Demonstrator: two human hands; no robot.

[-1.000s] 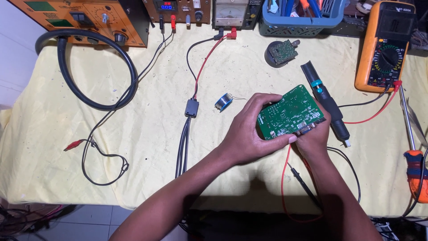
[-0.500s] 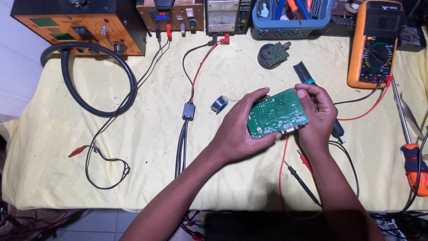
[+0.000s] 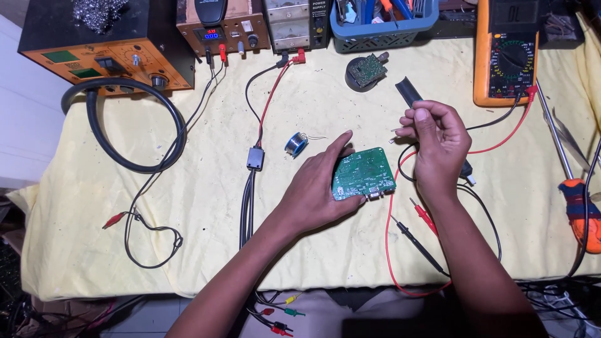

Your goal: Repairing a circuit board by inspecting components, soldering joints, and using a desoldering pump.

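Circuit board (image 3: 363,173), long axis left-right

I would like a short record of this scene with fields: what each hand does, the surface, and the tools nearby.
left hand: left hand holds the green circuit board by its left edge, just above the cloth
right hand: right hand is raised beside the board, fingers pinched together; what it pinches is too small to tell
surface: yellow cloth over the bench
near the board: solder spool, red and black probes
at the back: orange multimeter, blue basket, orange soldering station
right edge: orange-handled screwdriver
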